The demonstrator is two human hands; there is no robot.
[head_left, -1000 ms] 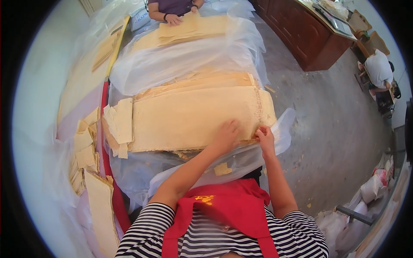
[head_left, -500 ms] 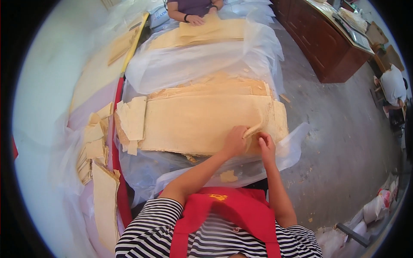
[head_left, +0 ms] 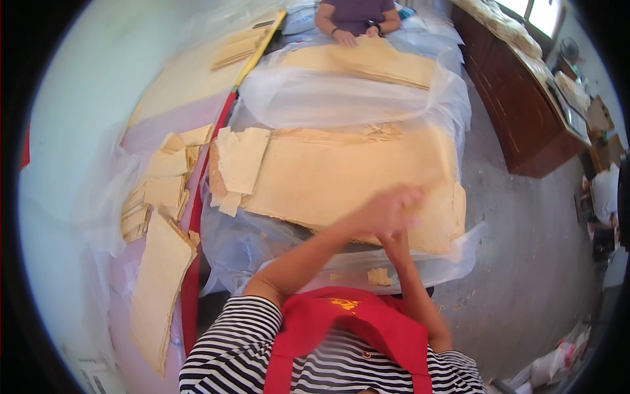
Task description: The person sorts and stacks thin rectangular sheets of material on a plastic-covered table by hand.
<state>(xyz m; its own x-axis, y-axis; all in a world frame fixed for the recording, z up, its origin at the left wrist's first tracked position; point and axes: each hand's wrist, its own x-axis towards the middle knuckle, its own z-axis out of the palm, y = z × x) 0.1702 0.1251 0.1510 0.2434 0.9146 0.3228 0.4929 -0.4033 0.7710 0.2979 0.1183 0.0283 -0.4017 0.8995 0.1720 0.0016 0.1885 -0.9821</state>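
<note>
A stack of thin, stiff tan sheets (head_left: 328, 172) lies across the bench in front of me; I cannot tell the material. My left hand (head_left: 390, 209) is over its front right part, its fingers smeared by motion. Just below and partly behind it is my right hand (head_left: 396, 244), its fingers mostly hidden. A blurred tan patch shows beside the fingers, but whether either hand grips it is unclear. Broken tan pieces (head_left: 241, 159) rest on the stack's left end. One small scrap (head_left: 379, 276) sits on the clear plastic film (head_left: 433, 266) along the near edge.
Across the bench, a co-worker's hands (head_left: 346, 38) are at another pile of tan sheets (head_left: 394, 62). Left of a red and yellow edge strip (head_left: 197, 243) lie more broken sheets (head_left: 164, 187). A dark red-brown cabinet (head_left: 505, 98) stands on the grey floor at the right.
My hands have come together, my left hand moving right across the front of my right. The curled strip seen by my left hand is now blurred. The view has shifted.
</note>
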